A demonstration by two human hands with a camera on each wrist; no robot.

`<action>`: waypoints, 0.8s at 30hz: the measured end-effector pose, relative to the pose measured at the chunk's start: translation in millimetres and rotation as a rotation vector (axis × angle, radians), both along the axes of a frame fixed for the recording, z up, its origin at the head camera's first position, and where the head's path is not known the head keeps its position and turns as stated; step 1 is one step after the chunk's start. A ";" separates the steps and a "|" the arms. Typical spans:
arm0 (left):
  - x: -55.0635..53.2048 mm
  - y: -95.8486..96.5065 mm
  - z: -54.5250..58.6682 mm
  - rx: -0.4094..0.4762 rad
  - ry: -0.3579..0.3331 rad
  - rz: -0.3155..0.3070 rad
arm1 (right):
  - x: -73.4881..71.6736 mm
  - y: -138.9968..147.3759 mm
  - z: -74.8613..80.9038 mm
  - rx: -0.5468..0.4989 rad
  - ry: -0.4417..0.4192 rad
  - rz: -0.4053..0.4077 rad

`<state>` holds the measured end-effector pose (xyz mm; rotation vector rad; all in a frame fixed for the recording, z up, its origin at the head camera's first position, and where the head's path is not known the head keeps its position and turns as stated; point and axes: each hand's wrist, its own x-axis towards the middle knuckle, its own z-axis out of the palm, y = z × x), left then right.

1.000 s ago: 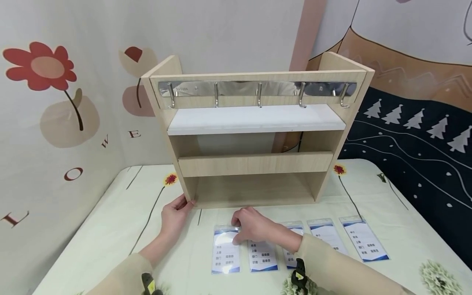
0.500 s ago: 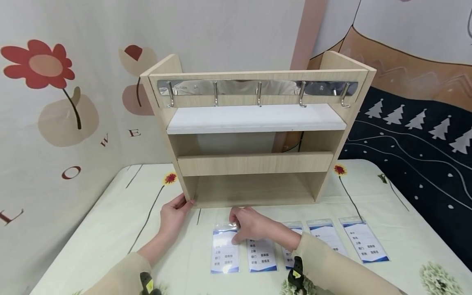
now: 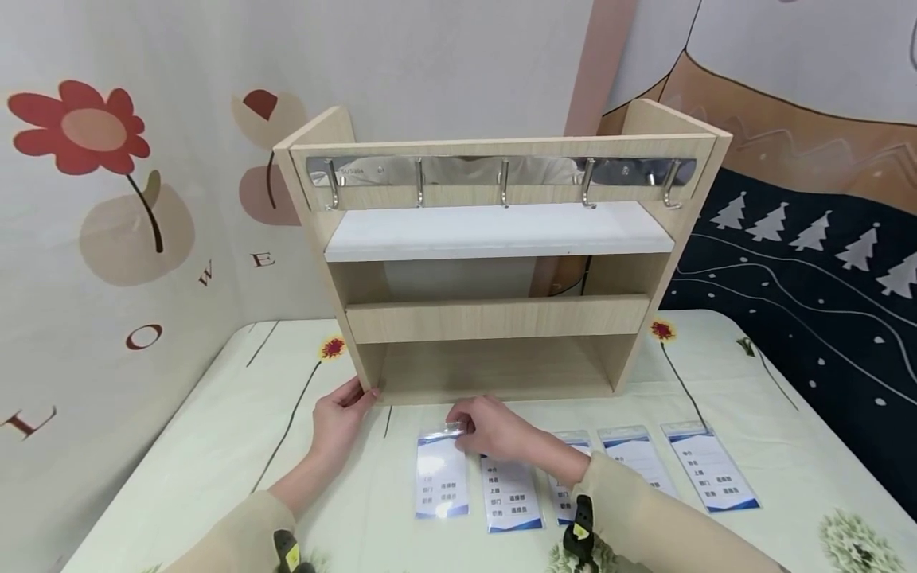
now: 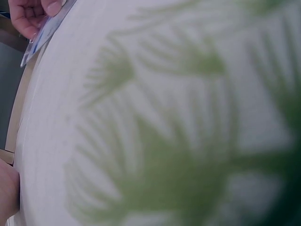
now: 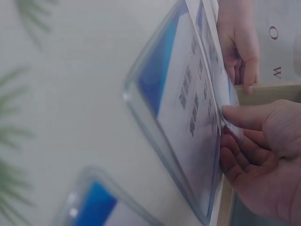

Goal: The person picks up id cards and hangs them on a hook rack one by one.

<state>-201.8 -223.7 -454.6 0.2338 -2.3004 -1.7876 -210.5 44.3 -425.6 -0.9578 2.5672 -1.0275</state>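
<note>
A small wooden shelf (image 3: 497, 320) stands on the table, with a white board across it and a metal hook rail along its upper front. My left hand (image 3: 337, 419) grips its lower left corner, thumb at the front edge. My right hand (image 3: 499, 434) pinches the top edge of the leftmost badge (image 3: 441, 481), a name card in a clear plastic sleeve. In the right wrist view the thumb and fingertips close on the sleeve's end, which bends up. Close beside it lies a second badge (image 3: 512, 497), its top partly covered by the right hand.
Further badges lie in the row to the right: one partly under the right forearm (image 3: 562, 497), then another badge (image 3: 637, 458) and the rightmost badge (image 3: 712, 468). A flower-printed cloth (image 3: 795, 469) covers the table. Printed curtains (image 3: 458, 64) hang behind and at the sides.
My right hand has lifted the leftmost badge slightly at its top, and the badge has shifted a little away from me. My left hand stays on the shelf's corner.
</note>
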 end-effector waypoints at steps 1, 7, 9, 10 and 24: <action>0.1 -0.5 -0.6 -0.002 -0.001 -0.001 | -0.6 0.4 0.1 -0.015 0.006 -0.003; 0.3 -1.7 -1.7 -0.007 0.001 0.006 | -4.1 1.7 4.1 -0.116 0.014 -0.057; 0.3 -1.4 -2.2 -0.005 0.020 0.010 | -5.3 1.0 5.5 -0.136 0.025 -0.079; 0.4 -1.1 -2.6 -0.002 0.034 0.012 | -5.8 0.8 6.0 -0.145 0.035 -0.087; -1.4 -1.7 -1.9 0.018 -0.007 -0.004 | -8.2 1.4 20.4 -0.310 0.157 -0.147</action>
